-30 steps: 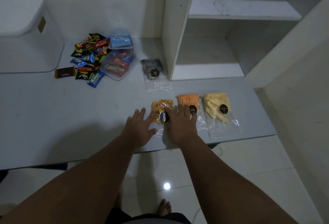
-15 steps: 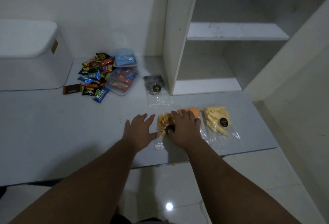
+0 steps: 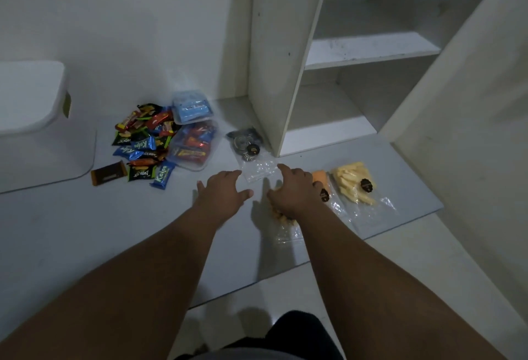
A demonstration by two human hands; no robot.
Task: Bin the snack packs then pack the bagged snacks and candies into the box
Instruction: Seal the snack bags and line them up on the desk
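Four clear snack bags lie on the grey table. The dark cookie bag is farthest back, and the orange snack bag and the yellow stick bag lie to the right. My right hand lies over the yellow puff bag, its fingers stretched toward the cookie bag's clear end. Just left of that end hovers my left hand, fingers spread and holding nothing. A pile of wrapped snack packs sits at the back left, beside a clear tub of candies.
A white lidded bin stands at the far left. A blue-filled clear tub sits behind the candy tub, and a brown chocolate bar lies in front of the pile. A white shelf unit rises just behind the cookie bag. The table's front edge crosses below my forearms.
Both hands have slid forward toward the dark cookie bag. My right hand now covers most of the yellow puff bag. The camera has tilted, so the scene sits lower in view.
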